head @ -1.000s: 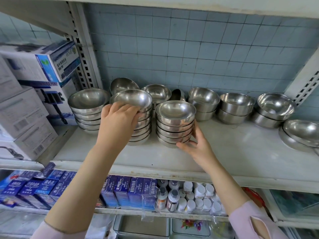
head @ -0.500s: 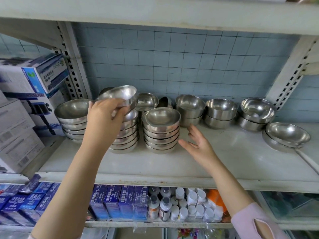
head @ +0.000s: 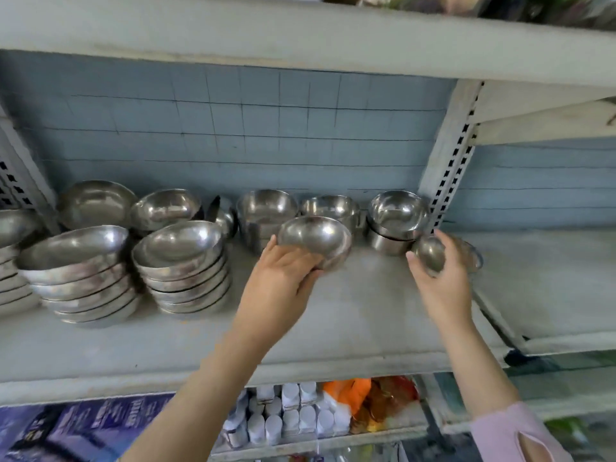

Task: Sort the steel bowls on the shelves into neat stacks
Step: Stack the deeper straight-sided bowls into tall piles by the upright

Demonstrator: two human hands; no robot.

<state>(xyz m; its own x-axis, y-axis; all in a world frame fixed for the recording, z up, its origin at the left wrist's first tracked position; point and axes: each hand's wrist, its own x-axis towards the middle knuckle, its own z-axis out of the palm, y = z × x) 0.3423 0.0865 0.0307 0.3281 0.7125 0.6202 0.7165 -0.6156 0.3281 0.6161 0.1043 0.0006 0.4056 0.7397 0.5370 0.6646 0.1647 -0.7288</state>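
Steel all along this grey shelf (head: 366,311). My left hand (head: 283,281) grasps a shallow bowl (head: 315,240) by its near side, fingers wrapped against the underside. The bowl tips its opening toward me and is held clear of the board, in front of the back row. My right hand (head: 445,281) curls round a small bowl (head: 430,253) at the right end, near the slotted post (head: 446,161) — motion blur hides whether this one touches the board.

Front left: two tall piles of shallow bowls, the left stack (head: 76,275) and the middle stack (head: 183,268), just beside each other, both leaning a little. A third stack (head: 10,261) is cut off by the picture's left edge.

Back row, against the blue tiled wall (head: 233,128): a wide bowl (head: 96,203), a second wide bowl (head: 166,208), one bowl on edge (head: 223,215), then three piles of deeper bowls — first pile (head: 266,211), second pile (head: 330,208), third pile (head: 396,218). The third sits just beside my right hand.

Lower shelf: white bottles (head: 290,418) in rows, blue boxes (head: 83,425) to their left, an orange packet (head: 350,391) to their right. A pink sleeve (head: 520,431) covers my right forearm.
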